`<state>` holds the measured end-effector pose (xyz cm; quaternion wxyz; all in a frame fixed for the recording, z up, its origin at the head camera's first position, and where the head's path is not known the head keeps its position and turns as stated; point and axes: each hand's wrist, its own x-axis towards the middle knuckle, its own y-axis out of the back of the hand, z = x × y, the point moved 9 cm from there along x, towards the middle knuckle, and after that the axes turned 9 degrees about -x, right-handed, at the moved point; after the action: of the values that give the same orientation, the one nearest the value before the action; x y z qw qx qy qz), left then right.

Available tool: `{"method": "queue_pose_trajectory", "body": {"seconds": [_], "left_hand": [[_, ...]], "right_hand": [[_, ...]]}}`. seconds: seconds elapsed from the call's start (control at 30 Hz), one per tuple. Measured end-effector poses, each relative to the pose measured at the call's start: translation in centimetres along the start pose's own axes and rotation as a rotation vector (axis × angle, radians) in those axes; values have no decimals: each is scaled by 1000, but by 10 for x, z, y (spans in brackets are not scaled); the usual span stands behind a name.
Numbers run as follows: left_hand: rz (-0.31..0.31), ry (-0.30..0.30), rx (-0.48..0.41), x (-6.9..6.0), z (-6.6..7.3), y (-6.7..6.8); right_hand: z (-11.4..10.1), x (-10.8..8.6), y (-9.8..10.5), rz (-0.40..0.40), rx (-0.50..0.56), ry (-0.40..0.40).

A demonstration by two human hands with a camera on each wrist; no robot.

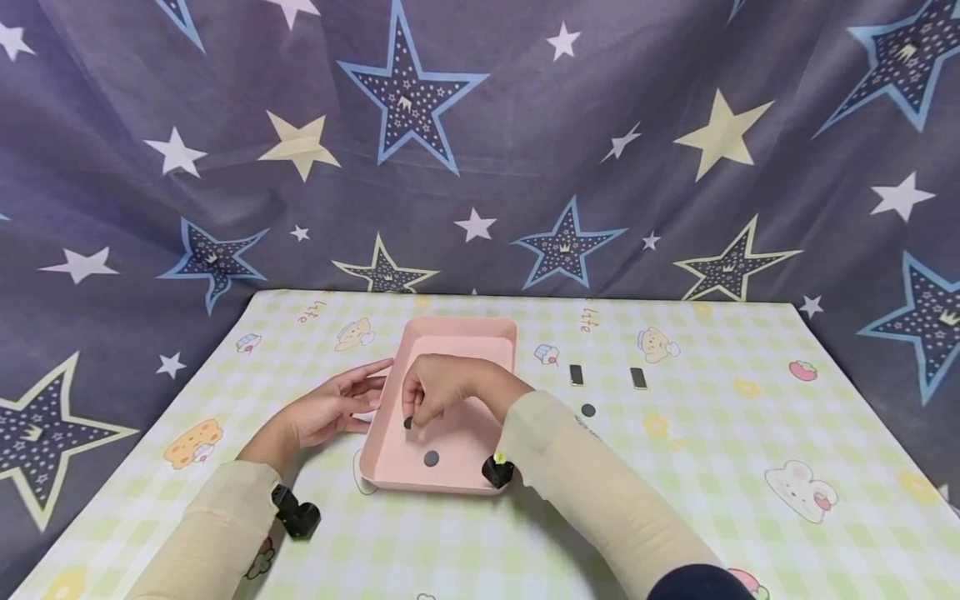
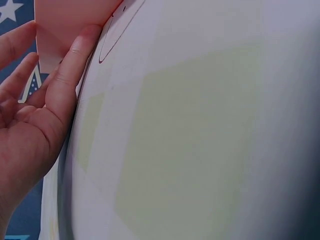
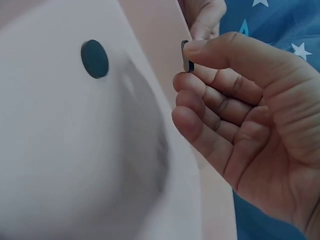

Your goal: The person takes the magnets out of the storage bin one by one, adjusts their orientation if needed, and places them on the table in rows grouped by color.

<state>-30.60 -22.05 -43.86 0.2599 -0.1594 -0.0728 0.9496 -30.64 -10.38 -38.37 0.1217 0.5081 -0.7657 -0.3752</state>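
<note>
In the head view, a pink tray (image 1: 465, 343) sits near the middle of the frame on a checked table (image 1: 712, 500). The left hand (image 1: 333, 407), left of the tray, has its fingers extended and spread, the tips against the tray's left wall. The right hand (image 1: 442, 387) reaches over the tray and pinches a small dark piece (image 1: 408, 422) above the tray floor, in its left part. A grey disc (image 1: 431, 458) lies flat on the tray floor, lower down and just right of that piece. Right of the tray, on the table, are a left bar (image 1: 576, 375), a right bar (image 1: 638, 378) well apart from it, and a round counter (image 1: 588, 410) below and between them. A star-printed cloth (image 1: 510, 125) fills the top.

In the left wrist view, the left hand is at the left edge, fingers extended, one tip touching the tray's wall at upper left. The pale checked table fills the rest.

In the right wrist view, the right hand enters from the right, thumb and forefinger pinching the piece, seen edge-on at upper right of centre. The disc lies at upper left on the tray floor. Part of the left hand shows at the top, beyond the tray wall.
</note>
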Motion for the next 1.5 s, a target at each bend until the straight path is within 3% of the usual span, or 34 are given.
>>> {"method": "queue_pose_trajectory", "body": {"seconds": [0.2, 0.43, 0.73, 0.97, 1.3, 1.5], "left_hand": [[4, 3, -5, 0, -1, 0], [19, -1, 1, 0, 0, 0], [23, 6, 6, 0, 0, 0], [44, 17, -8, 2, -1, 2], [47, 18, -15, 2, -1, 2], [30, 9, 2, 0, 0, 1]], "right_hand": [[-4, -14, 11, 37, -19, 1], [-9, -31, 24, 129, -142, 39], [-8, -53, 35, 265, -150, 62], [-6, -73, 41, 396, -114, 90], [7, -97, 43, 516, -5, 39], [12, -113, 45, 592, 6, 16]]}}
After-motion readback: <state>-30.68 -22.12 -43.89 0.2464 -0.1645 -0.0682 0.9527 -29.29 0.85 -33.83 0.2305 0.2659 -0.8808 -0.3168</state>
